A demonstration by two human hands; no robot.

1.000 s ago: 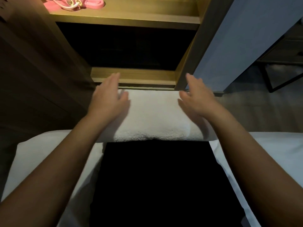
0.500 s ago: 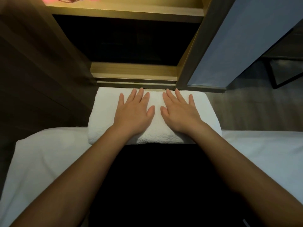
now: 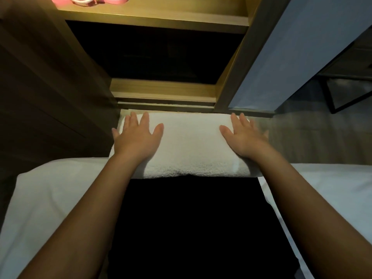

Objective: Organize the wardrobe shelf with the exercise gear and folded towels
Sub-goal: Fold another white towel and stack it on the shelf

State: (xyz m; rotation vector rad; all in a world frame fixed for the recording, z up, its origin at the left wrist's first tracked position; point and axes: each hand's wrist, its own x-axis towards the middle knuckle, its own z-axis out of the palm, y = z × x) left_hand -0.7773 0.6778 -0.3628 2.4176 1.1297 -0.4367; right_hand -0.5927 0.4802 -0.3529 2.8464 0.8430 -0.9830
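A folded white towel (image 3: 189,146) lies across the far edge of the bed, right below the wardrobe's bottom ledge (image 3: 163,91). My left hand (image 3: 136,135) lies flat on the towel's left end with fingers spread. My right hand (image 3: 244,135) lies flat on its right end, fingers straight. On the lit upper shelf (image 3: 161,19), at the top left, sits pink exercise gear (image 3: 88,0) with a pale cord, cut off by the frame's edge.
The wardrobe's lower compartment (image 3: 157,55) is dark and its contents cannot be made out. An open pale door (image 3: 298,49) stands to the right. A white bed sheet (image 3: 46,202) and a black cloth (image 3: 191,228) lie under my arms. A dark metal frame (image 3: 342,93) stands on the floor at right.
Both hands came down flat on the towel's middle, then slid apart to its two ends. The towel stays in place.
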